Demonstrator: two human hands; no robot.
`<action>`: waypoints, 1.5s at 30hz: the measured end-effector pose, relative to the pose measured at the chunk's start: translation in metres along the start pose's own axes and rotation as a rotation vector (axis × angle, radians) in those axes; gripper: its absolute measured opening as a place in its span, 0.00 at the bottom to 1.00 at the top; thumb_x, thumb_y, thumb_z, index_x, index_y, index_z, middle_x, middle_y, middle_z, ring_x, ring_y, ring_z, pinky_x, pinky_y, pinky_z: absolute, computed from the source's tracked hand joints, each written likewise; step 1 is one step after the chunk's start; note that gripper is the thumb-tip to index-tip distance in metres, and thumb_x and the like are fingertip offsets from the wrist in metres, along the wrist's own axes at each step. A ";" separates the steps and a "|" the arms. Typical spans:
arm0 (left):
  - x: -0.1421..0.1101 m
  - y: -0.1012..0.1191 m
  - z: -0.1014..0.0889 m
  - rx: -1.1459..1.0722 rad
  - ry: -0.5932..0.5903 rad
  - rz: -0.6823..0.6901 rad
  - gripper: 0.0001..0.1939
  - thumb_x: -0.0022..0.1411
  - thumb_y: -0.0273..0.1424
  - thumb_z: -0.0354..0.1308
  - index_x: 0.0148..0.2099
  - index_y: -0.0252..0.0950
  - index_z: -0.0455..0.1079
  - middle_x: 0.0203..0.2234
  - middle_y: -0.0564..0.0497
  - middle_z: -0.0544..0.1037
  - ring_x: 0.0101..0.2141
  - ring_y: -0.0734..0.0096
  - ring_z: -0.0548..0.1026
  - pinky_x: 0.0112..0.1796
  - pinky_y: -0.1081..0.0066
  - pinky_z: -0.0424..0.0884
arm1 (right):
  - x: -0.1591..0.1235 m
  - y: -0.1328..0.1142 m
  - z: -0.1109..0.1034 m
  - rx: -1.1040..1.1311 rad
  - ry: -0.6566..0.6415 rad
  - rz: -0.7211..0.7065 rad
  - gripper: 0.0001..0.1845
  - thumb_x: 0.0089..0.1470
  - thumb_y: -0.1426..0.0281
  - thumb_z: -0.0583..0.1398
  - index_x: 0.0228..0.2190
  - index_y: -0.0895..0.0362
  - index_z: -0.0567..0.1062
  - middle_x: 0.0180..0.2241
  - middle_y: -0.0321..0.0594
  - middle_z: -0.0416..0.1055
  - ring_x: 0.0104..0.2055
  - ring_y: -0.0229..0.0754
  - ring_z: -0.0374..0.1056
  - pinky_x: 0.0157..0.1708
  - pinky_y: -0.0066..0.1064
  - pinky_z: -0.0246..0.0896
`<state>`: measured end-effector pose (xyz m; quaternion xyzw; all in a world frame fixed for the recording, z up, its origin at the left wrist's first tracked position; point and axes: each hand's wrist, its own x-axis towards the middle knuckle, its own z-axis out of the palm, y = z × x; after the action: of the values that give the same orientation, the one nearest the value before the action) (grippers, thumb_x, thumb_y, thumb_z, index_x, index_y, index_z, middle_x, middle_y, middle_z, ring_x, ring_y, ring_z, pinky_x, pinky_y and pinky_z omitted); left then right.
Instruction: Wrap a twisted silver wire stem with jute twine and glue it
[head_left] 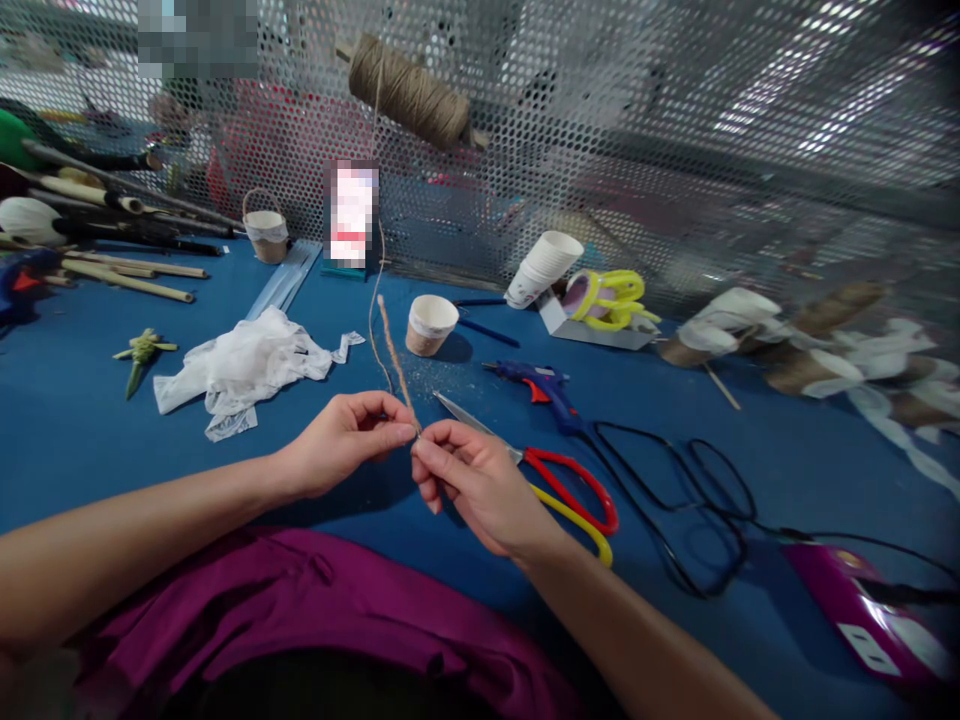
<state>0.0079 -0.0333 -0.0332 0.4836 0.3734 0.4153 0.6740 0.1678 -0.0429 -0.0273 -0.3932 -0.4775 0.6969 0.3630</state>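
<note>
A thin, fuzzy, brownish rod (394, 350), seemingly wrapped in twine, slants up from my fingertips. My left hand (341, 440) pinches it near its lower end between thumb and forefinger. Right beside, with the fingertips nearly meeting, my right hand (480, 475) pinches the same lower end. What lies exactly between the fingertips is too small to make out. A strand of jute twine (381, 260) hangs from the twine spool (409, 92) and runs down to my left hand. Under and beyond my right hand lie scissors (574, 490) with one red and one yellow handle.
Ahead stands a small twine-wrapped paper cup (431, 328). White lace (247, 370) lies left, with a handled little basket (266, 235) behind. To the right are a blue glue gun (540, 385) with a looping black cord, stacked paper cups (544, 268) and a purple power strip (862, 610).
</note>
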 end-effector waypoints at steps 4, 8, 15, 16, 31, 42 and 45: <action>0.000 0.000 -0.001 -0.032 -0.015 -0.012 0.11 0.50 0.34 0.61 0.29 0.32 0.64 0.17 0.58 0.65 0.19 0.83 0.59 0.21 0.77 0.52 | -0.001 -0.002 0.000 0.044 -0.028 0.026 0.09 0.47 0.67 0.62 0.23 0.58 0.69 0.19 0.31 0.67 0.19 0.30 0.62 0.16 0.22 0.56; -0.001 0.001 0.000 -0.068 -0.021 -0.036 0.12 0.48 0.34 0.62 0.29 0.32 0.64 0.17 0.58 0.65 0.18 0.83 0.58 0.21 0.77 0.52 | -0.001 -0.002 0.000 0.064 -0.041 0.034 0.09 0.47 0.66 0.62 0.24 0.58 0.69 0.20 0.31 0.67 0.19 0.30 0.62 0.17 0.22 0.56; -0.001 0.000 -0.001 -0.110 -0.046 -0.070 0.12 0.48 0.34 0.63 0.29 0.32 0.64 0.17 0.57 0.66 0.18 0.83 0.59 0.21 0.77 0.51 | -0.001 0.000 0.000 0.080 -0.063 0.049 0.09 0.47 0.65 0.62 0.24 0.58 0.69 0.20 0.32 0.67 0.19 0.30 0.61 0.17 0.22 0.56; -0.001 0.000 -0.002 -0.116 -0.051 -0.074 0.12 0.48 0.34 0.63 0.29 0.32 0.64 0.18 0.57 0.67 0.18 0.83 0.60 0.21 0.77 0.51 | -0.001 0.000 0.000 0.085 -0.067 0.053 0.09 0.47 0.65 0.62 0.24 0.58 0.69 0.20 0.32 0.67 0.19 0.30 0.61 0.17 0.22 0.56; 0.000 -0.002 0.002 0.040 0.063 0.068 0.08 0.51 0.31 0.59 0.29 0.32 0.64 0.21 0.58 0.65 0.20 0.84 0.59 0.22 0.77 0.55 | -0.003 0.004 -0.001 -0.927 0.200 -0.421 0.07 0.54 0.69 0.55 0.25 0.55 0.67 0.22 0.37 0.67 0.24 0.37 0.63 0.25 0.30 0.59; 0.002 -0.004 0.003 0.073 0.084 0.056 0.07 0.51 0.31 0.58 0.28 0.32 0.64 0.20 0.58 0.65 0.20 0.83 0.60 0.22 0.78 0.56 | -0.002 0.007 -0.001 -1.291 0.225 -0.722 0.10 0.55 0.76 0.51 0.24 0.60 0.69 0.21 0.39 0.67 0.22 0.37 0.62 0.25 0.28 0.56; 0.001 -0.003 0.002 0.048 0.057 0.059 0.07 0.51 0.30 0.58 0.29 0.32 0.65 0.22 0.57 0.66 0.21 0.83 0.60 0.23 0.78 0.56 | -0.003 0.005 -0.001 -1.198 0.198 -0.669 0.09 0.55 0.75 0.51 0.25 0.59 0.68 0.21 0.38 0.66 0.23 0.36 0.62 0.25 0.28 0.57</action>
<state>0.0109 -0.0336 -0.0358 0.4985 0.3878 0.4396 0.6386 0.1694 -0.0468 -0.0314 -0.4193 -0.8402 0.1248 0.3205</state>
